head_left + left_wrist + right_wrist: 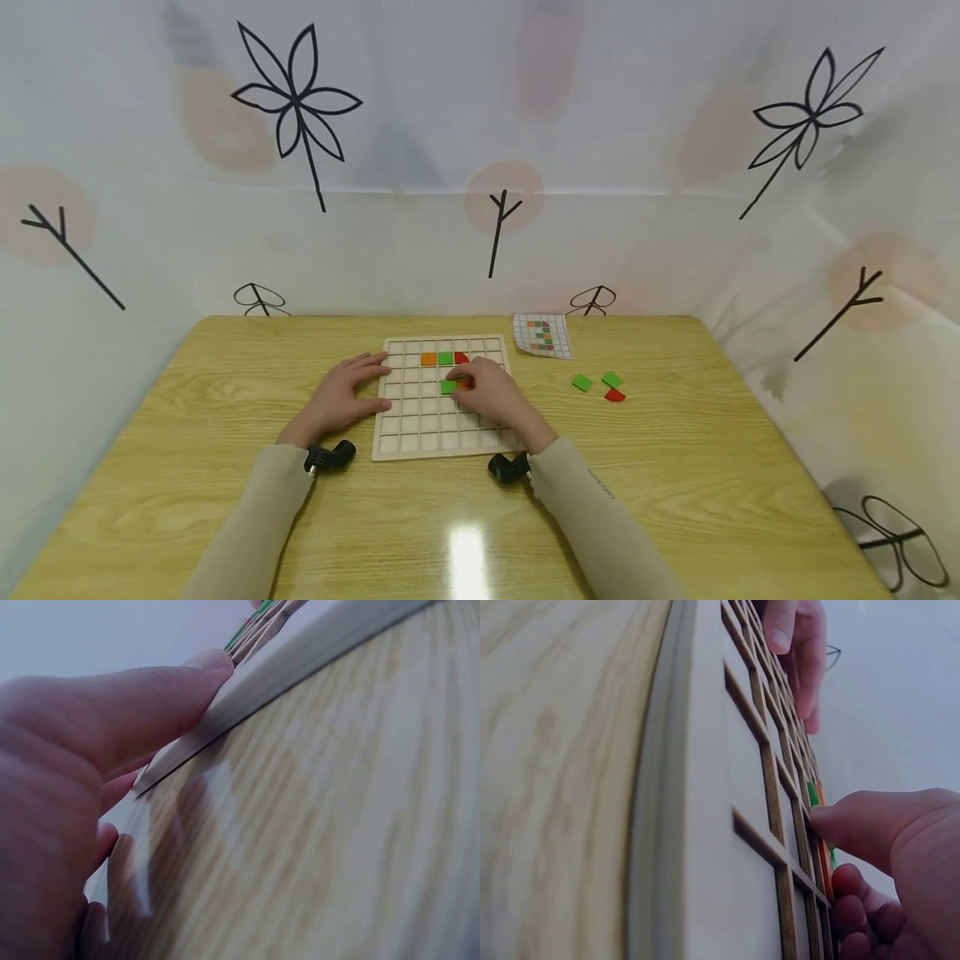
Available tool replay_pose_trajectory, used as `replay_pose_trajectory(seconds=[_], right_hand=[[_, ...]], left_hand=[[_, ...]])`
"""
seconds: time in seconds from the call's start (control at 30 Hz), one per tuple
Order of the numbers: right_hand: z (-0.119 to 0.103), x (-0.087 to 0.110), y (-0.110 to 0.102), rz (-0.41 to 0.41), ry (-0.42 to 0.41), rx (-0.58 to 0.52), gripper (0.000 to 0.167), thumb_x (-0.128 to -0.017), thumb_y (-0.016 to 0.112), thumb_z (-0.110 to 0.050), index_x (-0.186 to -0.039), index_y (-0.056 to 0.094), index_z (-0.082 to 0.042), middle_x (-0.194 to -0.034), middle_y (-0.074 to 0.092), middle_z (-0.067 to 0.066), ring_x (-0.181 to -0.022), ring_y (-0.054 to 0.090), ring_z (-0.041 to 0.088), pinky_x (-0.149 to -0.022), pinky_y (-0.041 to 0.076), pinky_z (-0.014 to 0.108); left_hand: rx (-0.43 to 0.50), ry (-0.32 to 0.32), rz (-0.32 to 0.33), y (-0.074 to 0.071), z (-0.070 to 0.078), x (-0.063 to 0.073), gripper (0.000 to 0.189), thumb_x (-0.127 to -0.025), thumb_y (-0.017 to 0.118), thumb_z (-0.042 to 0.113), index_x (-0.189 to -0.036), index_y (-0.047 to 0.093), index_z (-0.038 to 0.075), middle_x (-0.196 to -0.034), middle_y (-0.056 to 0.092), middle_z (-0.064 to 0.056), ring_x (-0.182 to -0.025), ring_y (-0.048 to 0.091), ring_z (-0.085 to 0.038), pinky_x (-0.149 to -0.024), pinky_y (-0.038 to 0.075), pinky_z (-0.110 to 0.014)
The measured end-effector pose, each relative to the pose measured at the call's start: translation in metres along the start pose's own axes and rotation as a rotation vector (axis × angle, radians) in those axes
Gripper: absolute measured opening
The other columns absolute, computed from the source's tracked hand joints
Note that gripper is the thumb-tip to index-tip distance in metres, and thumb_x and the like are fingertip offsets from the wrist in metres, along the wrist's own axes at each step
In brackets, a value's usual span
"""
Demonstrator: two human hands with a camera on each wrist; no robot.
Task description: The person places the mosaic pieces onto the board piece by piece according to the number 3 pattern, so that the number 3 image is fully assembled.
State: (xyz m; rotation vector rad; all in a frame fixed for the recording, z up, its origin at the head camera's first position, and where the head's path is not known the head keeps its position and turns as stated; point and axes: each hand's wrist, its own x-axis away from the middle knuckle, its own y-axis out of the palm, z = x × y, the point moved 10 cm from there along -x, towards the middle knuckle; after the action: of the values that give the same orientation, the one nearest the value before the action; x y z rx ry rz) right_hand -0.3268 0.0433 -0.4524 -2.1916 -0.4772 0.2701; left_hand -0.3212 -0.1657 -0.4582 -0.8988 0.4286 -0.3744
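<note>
The right hand (491, 392) hides some cells of the gridded board (420, 421) and part of an orange piece (465, 384), seemingly pinched. The head view's bottom cuts off the desk's (712, 492) near corners and both sleeves (600, 517). By the desk's far edge, fine details of the paper's (543, 335) pattern are too small to tell. The left wrist view crops the left hand (52, 802) and blurs a green sliver (249, 625).

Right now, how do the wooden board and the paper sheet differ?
The wooden board is larger than the paper sheet. The board is thick, the sheet thin. The left hand touches the board; no hand touches the sheet. Both show a grid with coloured squares.
</note>
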Motion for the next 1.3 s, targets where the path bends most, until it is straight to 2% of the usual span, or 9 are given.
replay_pose_trajectory(seconds=[0.57,0.77,1.03,1.3], right_hand=[[0.0034,-0.003,0.0033,-0.022,0.009,-0.054,0.025,-0.093,0.073,-0.018,-0.118,0.074,-0.016,-0.086,0.055,-0.001,-0.077,0.049,0.017,-0.067,0.042,0.03],[0.0027,-0.0019,0.0029,-0.026,0.018,-0.076,0.026,-0.092,0.074,-0.018,-0.118,0.074,-0.016,-0.085,0.055,0.0,-0.076,0.047,0.017,-0.065,0.041,0.03],[0.0021,0.0004,0.0017,-0.012,0.012,-0.093,0.034,-0.092,0.074,-0.018,-0.125,0.071,-0.015,-0.084,0.054,-0.002,-0.074,0.045,0.017,-0.062,0.038,0.029],[0.0052,0.0013,-0.0038,-0.009,-0.011,-0.152,0.035,-0.091,0.074,-0.015,-0.127,0.07,-0.013,-0.089,0.06,-0.002,-0.078,0.051,0.016,-0.068,0.045,0.029]], left_hand=[[0.005,0.002,0.006,0.0004,-0.0027,-0.0005,0.061,-0.087,0.076,0.04,-0.138,0.061,0.009,-0.155,0.041,-0.008,-0.145,0.028,-0.038,-0.114,0.021,-0.062],[0.008,0.0,0.006,0.0009,-0.0037,-0.0003,0.061,-0.087,0.076,0.04,-0.137,0.061,0.009,-0.155,0.042,-0.008,-0.145,0.028,-0.037,-0.114,0.021,-0.062],[-0.004,-0.002,0.002,0.0005,-0.0022,0.0002,0.061,-0.087,0.076,0.039,-0.137,0.061,0.009,-0.155,0.041,-0.009,-0.145,0.028,-0.037,-0.114,0.021,-0.061],[0.0,-0.007,-0.001,-0.0008,0.0001,0.0002,0.061,-0.087,0.076,0.039,-0.137,0.061,0.007,-0.155,0.041,-0.01,-0.145,0.027,-0.038,-0.114,0.02,-0.061]])
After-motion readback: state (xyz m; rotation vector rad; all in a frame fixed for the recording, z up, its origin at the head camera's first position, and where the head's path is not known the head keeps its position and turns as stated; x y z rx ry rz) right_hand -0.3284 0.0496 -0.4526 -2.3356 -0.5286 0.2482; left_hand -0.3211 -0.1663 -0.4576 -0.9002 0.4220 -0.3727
